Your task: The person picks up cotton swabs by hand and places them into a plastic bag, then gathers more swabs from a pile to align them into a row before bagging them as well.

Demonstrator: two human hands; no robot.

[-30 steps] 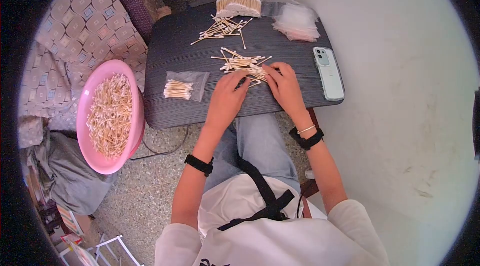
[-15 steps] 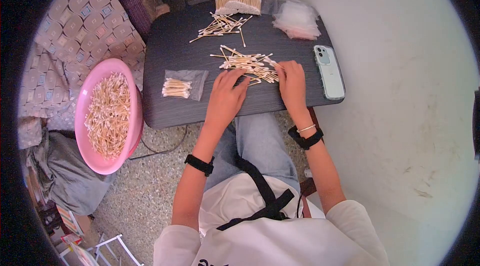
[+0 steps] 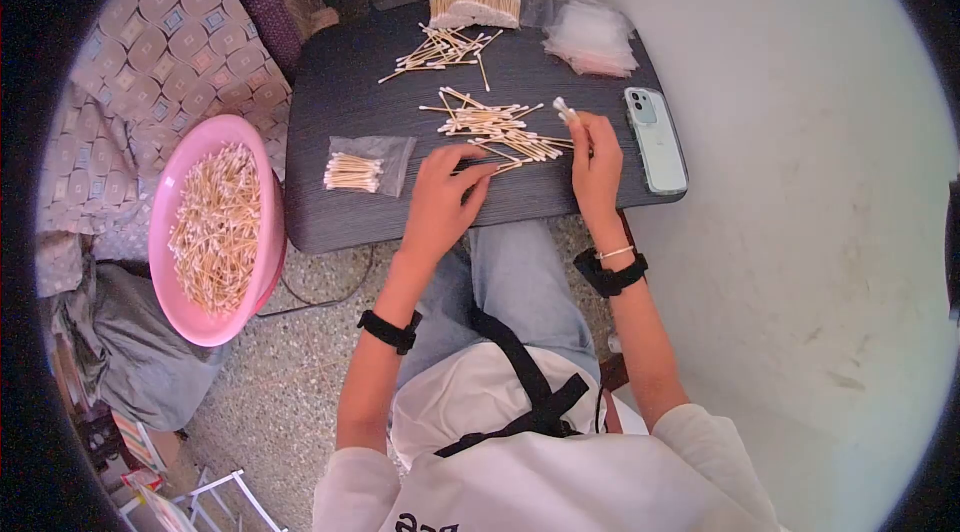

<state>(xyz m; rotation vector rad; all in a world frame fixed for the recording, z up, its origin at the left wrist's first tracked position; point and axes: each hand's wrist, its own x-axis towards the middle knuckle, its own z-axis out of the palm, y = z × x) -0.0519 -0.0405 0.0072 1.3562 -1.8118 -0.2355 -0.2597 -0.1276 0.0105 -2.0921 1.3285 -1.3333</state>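
A loose pile of cotton swabs (image 3: 490, 120) with white tips and pale sticks lies mid-table between my hands. My right hand (image 3: 597, 167) is closed around a small bunch of cotton swabs (image 3: 565, 110), their white heads poking up past the fingers. At the pile's near left edge, my left hand (image 3: 442, 197) has thumb and forefinger pinched at a swab, its other fingers stretched over the tabletop. Left of that hand lies a clear plastic bag (image 3: 397, 164) with a neat row of swabs in it.
Behind are another loose swab heap (image 3: 440, 54), packed swab bundles (image 3: 478, 4) and a stack of clear bags (image 3: 590, 37). A phone (image 3: 657, 142) rests near the right table edge (image 3: 684, 194), beside the wall. A pink tub (image 3: 275, 232) full of swabs stands left of the table.
My right hand has lifted slightly and turned, moving right off the pile with the swab bunch. My left hand has drawn a little left and down, thumb and fingers more apart.
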